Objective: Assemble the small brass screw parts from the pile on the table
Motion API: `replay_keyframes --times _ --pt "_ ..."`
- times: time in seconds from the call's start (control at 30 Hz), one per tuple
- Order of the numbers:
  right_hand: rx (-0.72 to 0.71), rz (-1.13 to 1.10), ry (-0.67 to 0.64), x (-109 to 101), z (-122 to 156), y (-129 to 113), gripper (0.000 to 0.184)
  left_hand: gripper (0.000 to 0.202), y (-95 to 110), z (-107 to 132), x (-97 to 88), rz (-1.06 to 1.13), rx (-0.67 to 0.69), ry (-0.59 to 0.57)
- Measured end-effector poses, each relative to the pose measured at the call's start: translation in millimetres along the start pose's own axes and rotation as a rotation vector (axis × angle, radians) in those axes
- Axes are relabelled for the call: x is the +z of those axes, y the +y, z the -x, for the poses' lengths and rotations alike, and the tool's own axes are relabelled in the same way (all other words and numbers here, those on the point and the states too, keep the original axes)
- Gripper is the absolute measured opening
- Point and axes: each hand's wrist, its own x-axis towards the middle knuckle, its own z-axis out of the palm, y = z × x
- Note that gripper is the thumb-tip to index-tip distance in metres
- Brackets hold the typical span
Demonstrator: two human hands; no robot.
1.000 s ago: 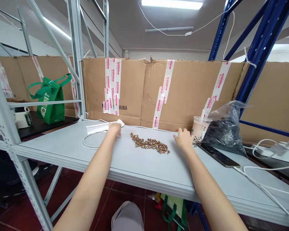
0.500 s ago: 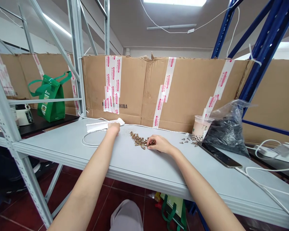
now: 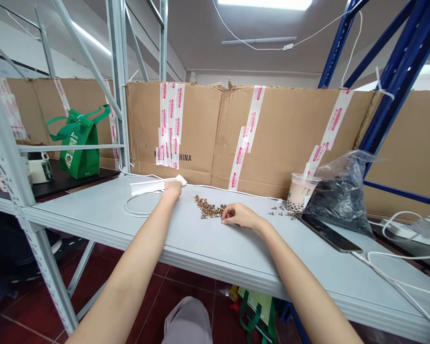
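Screws [image 3: 207, 209] look light, hard, slippery, best pinched singly; right hand [image 3: 241, 215] sits curled over them, left hand [image 3: 172, 189] at a white strip [image 3: 146, 187]; I can't tell whether either grips.

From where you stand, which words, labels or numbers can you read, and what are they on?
"HINA": cardboard panel; letters before it mostly taped over.
Packing tape: red print too small.
Bubble tea cup: lettering too blurred.
Green bag: print too small.
Black-and-white container: label unreadable.
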Motion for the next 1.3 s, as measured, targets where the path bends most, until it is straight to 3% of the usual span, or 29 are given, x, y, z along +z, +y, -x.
replay_keyframes --times 0.2,0.43,0.53,0.67,0.8,0.93,1.03,1.13,1.2,1.3 --pt "-0.014 -0.065 -0.023 0 -1 4 0.018 0.050 4 3 -3.4 -0.001 0.026 -0.033" --pt "-0.010 -0.331 -0.030 -4 2 -11 0.024 0.048 2 10 -11.4 0.037 0.038 -0.101" --pt "-0.018 -0.379 -0.010 -6 2 -14 0.024 0.043 2 11 -13.4 0.059 0.041 -0.135" --pt "0.019 -0.408 -0.091 -1 2 -15 0.020 0.032 2 9 -13.8 0.085 0.043 -0.183" --pt "0.003 -0.452 -0.132 4 1 -13 0.016 0.027 0 7 -11.3 0.120 0.058 -0.175" --pt "0.019 -0.414 -0.056 2 1 -14 0.018 0.024 -1 5 -8.7 0.205 0.124 -0.128" --pt "-0.008 -0.349 0.024 -2 3 -17 0.019 0.024 8 8 -11.5 0.426 0.286 -0.005" --pt "-0.046 -0.276 0.185 -6 4 -15 0.019 0.033 28 15 -16.0 0.893 0.534 0.138" --pt "-0.060 -0.236 0.296 -9 4 -12 0.019 0.034 47 20 -15.7 1.090 0.619 0.148" --pt "-0.055 -0.217 0.368 -11 3 -7 0.019 0.031 76 29 -7.3 1.202 0.711 0.092"
